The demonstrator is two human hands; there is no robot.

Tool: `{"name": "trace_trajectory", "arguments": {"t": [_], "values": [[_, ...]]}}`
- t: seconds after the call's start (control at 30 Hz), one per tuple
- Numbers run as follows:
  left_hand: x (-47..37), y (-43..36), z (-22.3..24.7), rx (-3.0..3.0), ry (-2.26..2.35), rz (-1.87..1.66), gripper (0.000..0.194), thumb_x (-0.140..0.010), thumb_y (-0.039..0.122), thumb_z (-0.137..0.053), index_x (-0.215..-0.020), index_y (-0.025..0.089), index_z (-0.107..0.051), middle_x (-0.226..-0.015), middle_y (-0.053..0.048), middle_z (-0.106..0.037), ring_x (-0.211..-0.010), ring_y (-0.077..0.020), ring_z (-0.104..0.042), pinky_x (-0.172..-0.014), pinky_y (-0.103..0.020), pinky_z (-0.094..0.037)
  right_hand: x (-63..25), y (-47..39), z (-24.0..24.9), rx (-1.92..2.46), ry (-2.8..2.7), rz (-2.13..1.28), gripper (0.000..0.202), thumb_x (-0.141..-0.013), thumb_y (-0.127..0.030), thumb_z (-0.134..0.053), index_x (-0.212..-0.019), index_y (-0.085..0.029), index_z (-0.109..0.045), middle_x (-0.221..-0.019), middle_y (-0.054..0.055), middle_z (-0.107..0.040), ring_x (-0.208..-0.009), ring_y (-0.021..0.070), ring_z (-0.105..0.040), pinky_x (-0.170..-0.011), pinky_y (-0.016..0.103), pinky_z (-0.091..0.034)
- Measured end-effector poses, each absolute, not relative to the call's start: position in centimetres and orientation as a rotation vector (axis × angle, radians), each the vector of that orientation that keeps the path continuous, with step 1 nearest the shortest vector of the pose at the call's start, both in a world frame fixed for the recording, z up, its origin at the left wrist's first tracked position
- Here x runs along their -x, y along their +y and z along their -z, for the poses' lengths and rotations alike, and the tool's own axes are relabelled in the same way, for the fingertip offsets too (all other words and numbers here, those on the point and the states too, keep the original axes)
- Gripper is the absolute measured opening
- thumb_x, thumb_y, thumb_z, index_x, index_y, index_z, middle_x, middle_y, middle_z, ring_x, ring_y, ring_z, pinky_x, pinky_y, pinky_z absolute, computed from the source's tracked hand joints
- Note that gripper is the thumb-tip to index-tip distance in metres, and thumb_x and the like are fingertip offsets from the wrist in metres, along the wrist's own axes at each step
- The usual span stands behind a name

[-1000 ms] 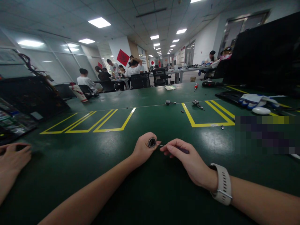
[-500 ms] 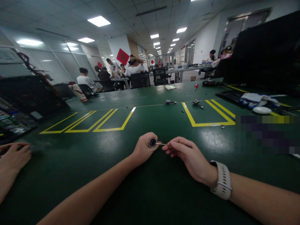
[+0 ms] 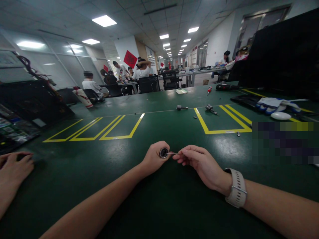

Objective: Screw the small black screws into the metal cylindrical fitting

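My left hand (image 3: 155,158) is closed around a round metal part (image 3: 163,152), its ring-shaped end with a dark hollow facing me. The rest of that part is hidden in my palm. Between the thumb and fingers of my right hand (image 3: 193,157) is a thin metal rod (image 3: 171,153). The rod's tip reaches the hollow end; I cannot tell how deep it goes. My fingers cover the rod's other end. Both hands are held over the green table (image 3: 139,205).
Two motor-like metal parts (image 3: 211,109) (image 3: 181,107) lie beyond my hands, with small pieces (image 3: 238,134) near the yellow tape (image 3: 224,132). Farther right are a red screwdriver (image 3: 209,90), a power drill (image 3: 226,87) and gloves (image 3: 276,105). Another person's hand (image 3: 17,167) rests at left.
My left hand and the round part have shifted slightly right, so less of the rod shows between my hands. The right hand stays nearly in place.
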State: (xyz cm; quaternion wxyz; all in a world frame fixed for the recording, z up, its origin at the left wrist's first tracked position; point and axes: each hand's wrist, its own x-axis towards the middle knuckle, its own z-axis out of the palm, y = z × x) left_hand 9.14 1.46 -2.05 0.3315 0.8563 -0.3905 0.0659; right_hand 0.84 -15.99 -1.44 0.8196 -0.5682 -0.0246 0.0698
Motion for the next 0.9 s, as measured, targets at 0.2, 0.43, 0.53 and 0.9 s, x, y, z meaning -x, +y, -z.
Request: {"name": "trace_trajectory", "arguments": {"t": [0.2, 0.43, 0.53, 0.9], "values": [[-9.2, 1.5, 2.2, -2.306, -1.109, -0.241, 0.017, -0.076, 0.018, -0.055, -0.061, 0.018, -0.047, -0.06, 0.003, -0.047, -0.058, -0.0114, -0.045, -0.056, -0.024, -0.034, -1.1, -15.9, 1.6, 1.22, -0.044, -0.154, 0.012, -0.08, -0.025, -0.058, -0.078, -0.016, -0.066, -0.084, 0.005, -0.07, -0.078, 0.016, -0.059, -0.074, 0.032, -0.041], [-9.3, 1.5, 2.3, -2.299, -1.15, -0.222, 0.016, -0.076, 0.019, -0.054, -0.062, 0.018, -0.047, -0.062, 0.003, -0.048, -0.058, -0.0113, -0.046, -0.056, -0.024, -0.035, -1.7, -16.4, 1.9, 1.066, 0.002, -0.178, 0.009, -0.075, -0.022, -0.062, -0.072, -0.015, -0.066, -0.076, 0.006, -0.071, -0.071, 0.0156, -0.061, -0.072, 0.032, -0.042], [-9.3, 1.6, 2.3, -2.294, -1.163, -0.22, 0.015, -0.076, 0.018, -0.055, -0.063, 0.017, -0.048, -0.063, 0.003, -0.048, -0.059, -0.0111, -0.046, -0.057, -0.024, -0.035, -1.6, -16.3, 2.0, 1.076, -0.003, -0.166, 0.009, -0.076, -0.022, -0.062, -0.074, -0.015, -0.066, -0.077, 0.006, -0.071, -0.072, 0.0152, -0.061, -0.072, 0.032, -0.043], [-9.3, 1.6, 2.5, -2.277, -1.171, -0.162, 0.014, -0.075, 0.018, -0.057, -0.064, 0.017, -0.049, -0.063, 0.003, -0.049, -0.059, -0.0103, -0.046, -0.056, -0.023, -0.035, -1.8, -16.8, 2.2, 1.064, -0.019, -0.219, 0.01, -0.075, -0.021, -0.062, -0.071, -0.012, -0.067, -0.076, 0.008, -0.072, -0.07, 0.0152, -0.063, -0.07, 0.03, -0.044]]}}
